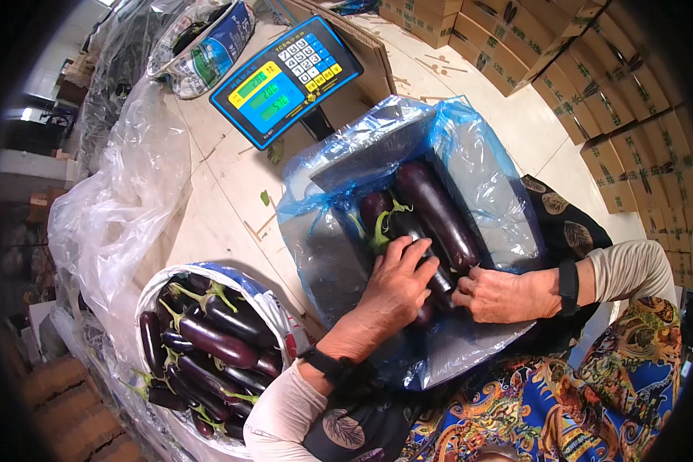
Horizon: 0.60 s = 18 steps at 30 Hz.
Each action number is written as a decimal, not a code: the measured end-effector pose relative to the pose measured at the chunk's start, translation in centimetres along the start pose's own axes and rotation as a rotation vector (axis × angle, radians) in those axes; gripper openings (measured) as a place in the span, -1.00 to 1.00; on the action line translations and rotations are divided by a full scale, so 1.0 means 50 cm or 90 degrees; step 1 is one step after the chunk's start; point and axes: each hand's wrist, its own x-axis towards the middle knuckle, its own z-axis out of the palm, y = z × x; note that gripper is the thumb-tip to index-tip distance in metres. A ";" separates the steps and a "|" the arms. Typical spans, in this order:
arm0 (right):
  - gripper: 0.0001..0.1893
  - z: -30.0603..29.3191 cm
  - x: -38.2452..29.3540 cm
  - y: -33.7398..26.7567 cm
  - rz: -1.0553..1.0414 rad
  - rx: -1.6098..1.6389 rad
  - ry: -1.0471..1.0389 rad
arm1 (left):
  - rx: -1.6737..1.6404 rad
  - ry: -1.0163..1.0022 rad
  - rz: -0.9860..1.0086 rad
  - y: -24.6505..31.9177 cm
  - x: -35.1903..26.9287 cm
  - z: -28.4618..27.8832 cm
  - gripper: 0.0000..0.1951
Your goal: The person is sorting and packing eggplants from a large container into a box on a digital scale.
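Before me is an open carton lined with blue plastic film (485, 173), with several dark purple eggplants inside. A long eggplant (433, 208) lies along the right side of the liner. Beside it, my left hand (401, 283) curls its fingers over the middle eggplant (405, 225), near the green stem (382, 231). My right hand (499, 294) has its fingers bent at the lower ends of these two eggplants; whether it grips one is hidden. Another eggplant (375, 205) shows partly behind the green stems.
A digital scale display (286, 81) stands beyond the carton. At left is a white woven sack (144, 300) full of eggplants (219, 341). Clear plastic sheeting (127, 179) hangs behind it. Another printed sack (208, 52) stands at the back; stacked cardboard boxes (629, 156) line the right.
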 end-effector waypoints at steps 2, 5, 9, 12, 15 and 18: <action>-0.83 0.008 0.000 0.005 0.002 -0.025 0.017 | 0.037 -0.015 -0.003 0.000 0.002 0.010 -0.48; -0.85 0.012 -0.002 0.021 -0.023 -0.008 0.048 | 0.040 -0.019 0.000 -0.008 0.002 0.010 -0.48; -0.88 -0.084 -0.039 0.069 0.046 0.210 0.233 | 0.011 -0.024 0.002 -0.011 0.005 0.010 -0.47; -0.85 -0.137 -0.063 0.129 0.130 0.402 0.474 | 0.038 -0.018 0.011 -0.009 0.010 0.012 -0.47; -0.88 -0.214 -0.086 0.101 0.336 0.653 0.616 | 0.046 -0.046 0.002 -0.015 0.018 0.021 -0.46; -0.91 -0.260 -0.125 0.065 0.316 0.647 0.899 | 0.037 -0.019 0.007 -0.011 0.019 0.022 -0.46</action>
